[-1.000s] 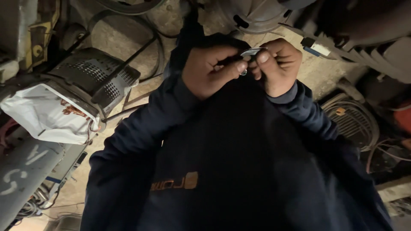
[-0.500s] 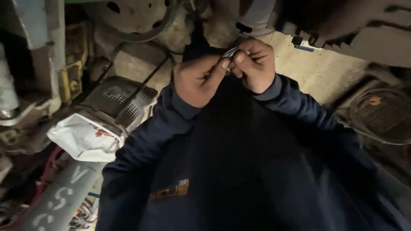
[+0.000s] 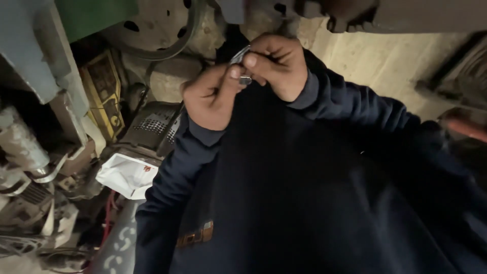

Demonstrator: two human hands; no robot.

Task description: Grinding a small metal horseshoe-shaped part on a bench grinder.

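My two hands meet in front of my chest, over my dark blue sweatshirt (image 3: 304,193). My left hand (image 3: 210,99) and my right hand (image 3: 276,63) both pinch a small shiny metal part (image 3: 241,57) between their fingertips. The part is mostly hidden by the fingers, so its exact shape cannot be made out. Both sleeves run down toward the bottom of the view.
To the left stand a dark perforated metal housing (image 3: 154,124), a crumpled white bag (image 3: 127,175), a yellow device (image 3: 106,96) and grey machine parts (image 3: 25,152). A pale concrete floor (image 3: 390,61) shows at the upper right, with dark machinery (image 3: 466,66) at the right edge.
The view has swung, so the hands and the clutter on the left sit further right in the frame. Both hands keep pinching the small metal part; the fingers have shifted slightly.
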